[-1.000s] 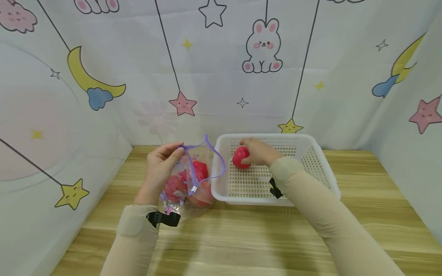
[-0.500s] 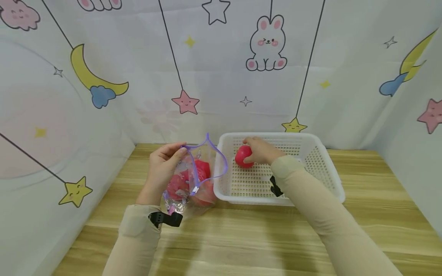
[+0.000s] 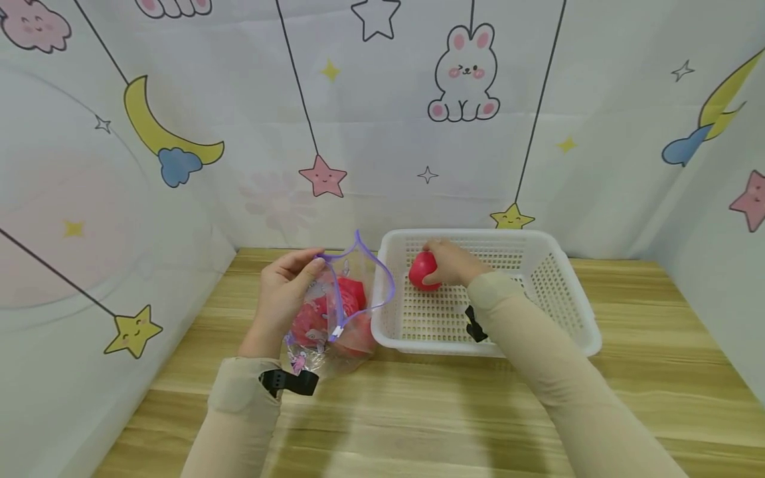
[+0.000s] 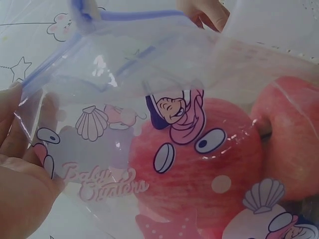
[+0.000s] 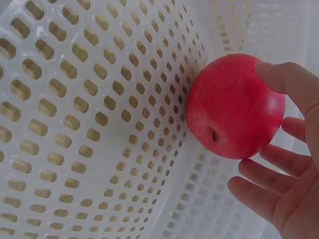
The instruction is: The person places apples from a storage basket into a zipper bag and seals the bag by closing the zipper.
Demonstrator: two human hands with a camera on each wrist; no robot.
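My left hand (image 3: 281, 292) pinches the purple zip edge of a clear printed zip bag (image 4: 99, 149), whose mouth gapes open. Several red fruits show through its plastic; in the left wrist view one is a round apple (image 4: 199, 184). A white perforated basket (image 3: 394, 325) stands just right of the bag. Inside it, toward the left end, my right hand (image 3: 457, 262) holds a glossy red apple (image 5: 234, 104) low over the basket floor. The thumb lies on one side of this apple, with fingertips along the other; in the right wrist view two lower fingers spread away from its skin.
Both bag and basket are on a wood-grain table (image 3: 394, 411). Behind and at the sides hangs a white printed cloth (image 3: 382, 133), close to the basket's far rim (image 3: 466, 232). Black wrist straps (image 3: 289, 382) sit over the sleeves.
The head view has shifted slightly, so everything appears a little farther right. Both hands, the bag, the basket and the apple otherwise keep nearly the same places.
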